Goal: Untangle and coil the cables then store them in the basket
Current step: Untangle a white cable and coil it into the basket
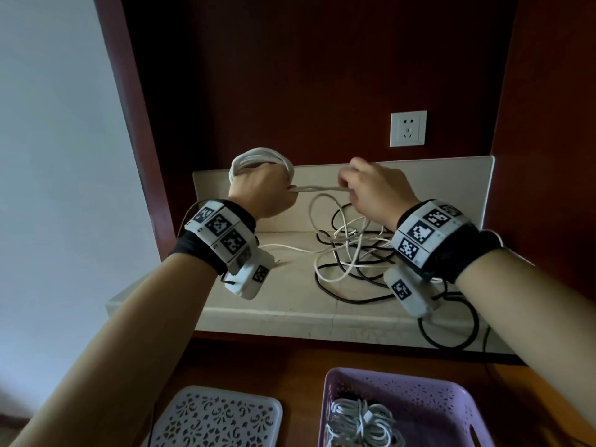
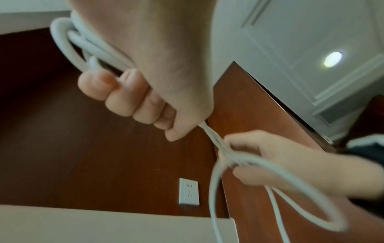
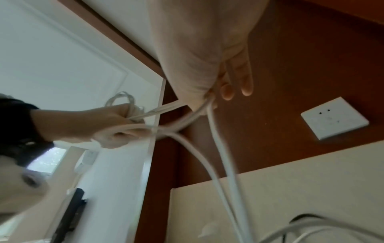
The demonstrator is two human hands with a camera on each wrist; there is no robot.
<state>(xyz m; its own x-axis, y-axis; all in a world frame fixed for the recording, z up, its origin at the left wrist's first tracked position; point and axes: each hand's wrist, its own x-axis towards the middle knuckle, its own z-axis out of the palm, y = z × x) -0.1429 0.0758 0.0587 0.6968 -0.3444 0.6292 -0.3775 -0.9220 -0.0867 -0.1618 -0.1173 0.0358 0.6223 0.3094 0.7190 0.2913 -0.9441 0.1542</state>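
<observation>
A person's left hand (image 1: 263, 188) grips a bundle of white cable loops (image 1: 258, 158), its fingers (image 2: 116, 97) curled tight around the coil, raised above the pale stone surface (image 1: 290, 301) and to the left of the wall socket (image 1: 408, 128). The right hand (image 1: 375, 195), below the socket, pinches the same white cable (image 1: 317, 188), which runs taut between the two hands; a free loop hangs from that hand toward the surface. Beneath it, under the socket, a tangle of white and black cables (image 1: 351, 253) lies on the surface, one black loop drooping over the front edge. Nearer the camera, a purple basket (image 1: 419, 395) holds one coiled white cable (image 1: 361, 424), beside a perforated white lid (image 1: 219, 417).
</observation>
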